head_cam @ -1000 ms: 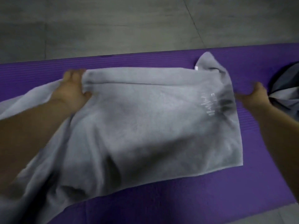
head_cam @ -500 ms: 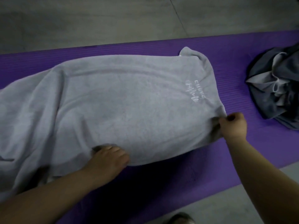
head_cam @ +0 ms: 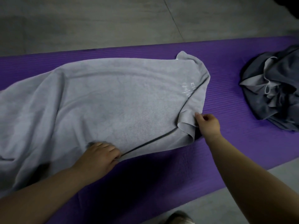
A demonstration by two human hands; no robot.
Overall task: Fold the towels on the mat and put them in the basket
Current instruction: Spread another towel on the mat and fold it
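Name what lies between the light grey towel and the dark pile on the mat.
Only bare purple mat separates the grey towel from the dark pile, in the head view.

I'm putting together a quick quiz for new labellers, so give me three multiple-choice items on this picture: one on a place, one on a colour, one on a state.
1. Where is the dark pile of cloth, relative to the grey towel?
A. On top of it.
B. To its right, on the mat.
C. To its left, off the mat.

2. What colour is the mat?
A. Green.
B. Black.
C. Purple.

3. What is the right hand doing?
A. Pinching the grey towel's near right corner.
B. Lying flat on the mat.
C. Hanging clear of everything.

Answers:
1 B: the pile sits on the mat, apart from the towel.
2 C: purple shows all round the towel.
3 A: its fingers grip the raised corner.
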